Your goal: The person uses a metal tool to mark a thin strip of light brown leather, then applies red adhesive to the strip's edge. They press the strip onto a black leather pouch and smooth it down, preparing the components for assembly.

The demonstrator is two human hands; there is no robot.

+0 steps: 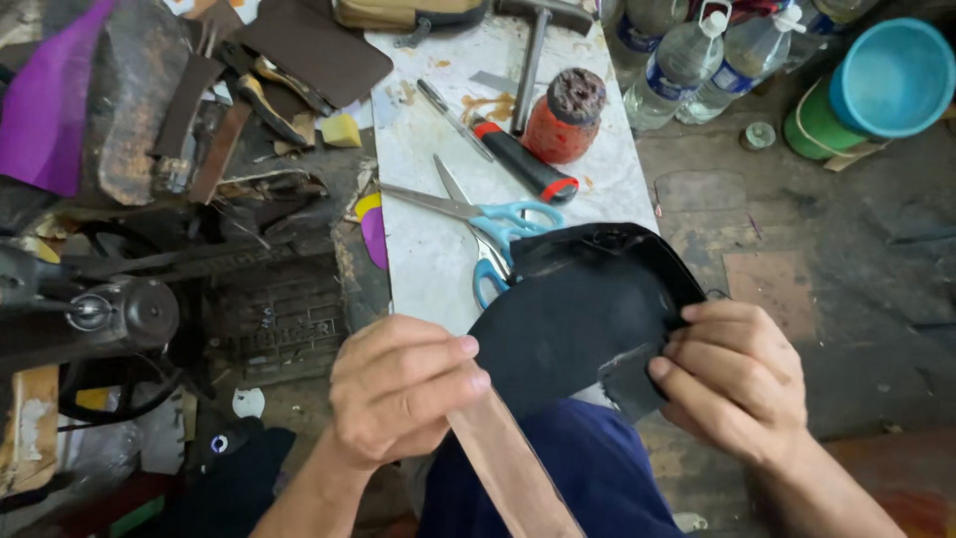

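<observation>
A black curved shoe piece [573, 309] lies across my lap above the white work board [428, 249]. My right hand [732, 379] pinches its torn right edge between thumb and fingers. My left hand [403, 389] is closed on a long tan leather strip [508, 468] that runs down toward the bottom edge of the view. Both hands sit close together over my blue trousers.
Blue-handled scissors [498, 234], a red-and-black handled knife [523, 159], a red glue pot [566, 120] and a hammer [533, 60] lie on the board. An old black sewing machine [110, 309] stands left. Plastic bottles [677, 70] and a blue bowl [891, 80] sit upper right.
</observation>
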